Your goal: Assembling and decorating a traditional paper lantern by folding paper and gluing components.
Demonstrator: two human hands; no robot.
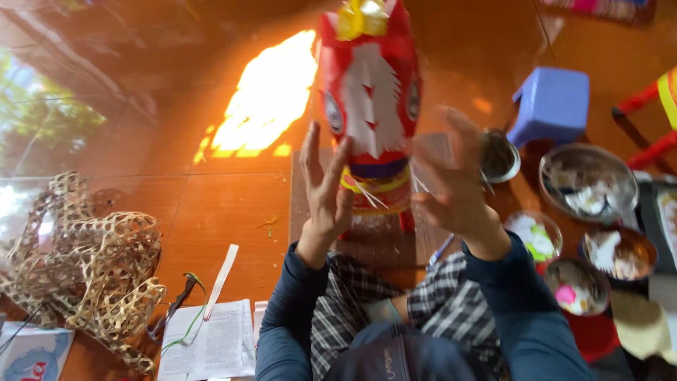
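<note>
Right hand (455,180) motion-blurred; red mask (370,99) top cropped.

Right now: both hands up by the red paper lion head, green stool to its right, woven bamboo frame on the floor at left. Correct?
Not quite: the stool is blue, not green, as the head view shows. Both hands, left and right, flank the red lion head; the bamboo frame lies left.

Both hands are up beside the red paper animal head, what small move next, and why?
Probably close the left hand and right hand gently onto the red paper head: both palms are open, flanking it, the right blurred, and no grip shows.
</note>
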